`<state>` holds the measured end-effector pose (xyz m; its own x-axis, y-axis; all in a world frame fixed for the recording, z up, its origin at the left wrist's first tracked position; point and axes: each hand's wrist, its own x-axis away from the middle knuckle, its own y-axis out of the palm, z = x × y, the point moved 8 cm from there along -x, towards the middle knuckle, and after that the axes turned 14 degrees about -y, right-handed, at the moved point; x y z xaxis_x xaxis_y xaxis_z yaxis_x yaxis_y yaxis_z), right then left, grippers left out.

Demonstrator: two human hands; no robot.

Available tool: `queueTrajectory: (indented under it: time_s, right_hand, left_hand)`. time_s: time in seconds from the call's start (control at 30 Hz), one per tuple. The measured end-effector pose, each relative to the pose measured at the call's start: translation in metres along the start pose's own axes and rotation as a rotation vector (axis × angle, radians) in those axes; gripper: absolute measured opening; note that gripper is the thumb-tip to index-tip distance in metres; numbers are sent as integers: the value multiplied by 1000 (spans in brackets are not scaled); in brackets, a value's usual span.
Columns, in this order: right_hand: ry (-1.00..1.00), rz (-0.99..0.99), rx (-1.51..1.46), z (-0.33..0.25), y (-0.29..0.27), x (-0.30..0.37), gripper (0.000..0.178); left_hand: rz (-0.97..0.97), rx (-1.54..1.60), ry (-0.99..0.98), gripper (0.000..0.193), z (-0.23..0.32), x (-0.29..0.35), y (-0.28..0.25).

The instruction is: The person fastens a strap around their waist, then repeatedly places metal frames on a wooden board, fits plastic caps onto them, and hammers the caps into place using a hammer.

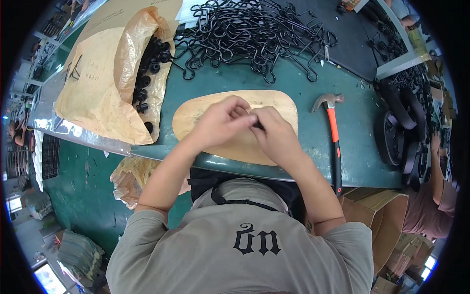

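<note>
My left hand [221, 123] and my right hand [277, 135] meet over a pale wooden board [285, 104] with rounded ends. Both have curled fingers, and the tips come together near the middle of the board. A small dark piece [259, 126] shows at the fingers of my right hand; its kind is hidden. Whatever my left fingers pinch cannot be seen. To the left lies an open brown paper bag [93, 90], with small round black plastic parts [154, 67] showing at its mouth. A claw hammer [333, 125] with an orange and black handle lies to the right of the board.
Bent black metal rods [254, 36] lie tangled at the far side of the green table [360, 132]. Black curved parts [391, 142] stand at its right end. Below are a cardboard box [384, 215] and crumpled paper [128, 180]. Another person's arm [436, 164] shows far right.
</note>
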<state>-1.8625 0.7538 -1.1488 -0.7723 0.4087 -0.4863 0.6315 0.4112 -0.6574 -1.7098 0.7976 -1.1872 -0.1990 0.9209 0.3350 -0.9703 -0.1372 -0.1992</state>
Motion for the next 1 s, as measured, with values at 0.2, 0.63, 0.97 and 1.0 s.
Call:
queueTrajectory:
  time_s: [0.2, 0.63, 0.97, 1.0]
  right_hand:
    - [489, 147, -179, 38, -38, 72, 31]
    - [429, 248, -181, 13, -67, 107, 34]
    - [388, 300, -201, 15, -75, 101, 38]
    - [397, 291, -211, 17, -74, 100, 38]
  left_hand:
    - [430, -643, 419, 30, 52, -25, -39]
    - [387, -887, 801, 22, 105, -85, 54]
    - [17, 602, 530, 25, 163, -36, -59]
    - [25, 603, 516, 25, 157, -32, -62]
